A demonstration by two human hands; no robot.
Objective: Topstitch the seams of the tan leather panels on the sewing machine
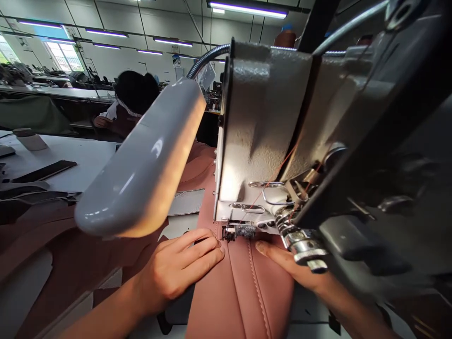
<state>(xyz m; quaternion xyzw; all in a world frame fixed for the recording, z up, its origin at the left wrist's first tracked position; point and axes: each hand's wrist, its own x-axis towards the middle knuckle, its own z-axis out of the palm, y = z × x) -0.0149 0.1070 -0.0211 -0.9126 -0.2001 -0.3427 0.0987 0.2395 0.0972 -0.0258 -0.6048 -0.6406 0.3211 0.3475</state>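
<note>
Pink panel (215,310) lies under the foot (230,232) of the machine (261,113), its near part running toward the wearer. L hand (180,266) isn't gripping: fingers bent & close together, tips on the panel just L of the foot. R hand (293,263) has one digit on the panel, R of the foot; the rest is partly hidden, so can't tell if it grips the edge. Progress, as far as seen: one row of pale stitches (254,278) runs down the near part, so that row looks done there. The seam (236,287) to its L shows no such row on the near side; if it needs one, that's still to do. Work looks midway, w/ the panel not yet off the machine. Beyond the foot, mostly hidden, can't judge.
</note>
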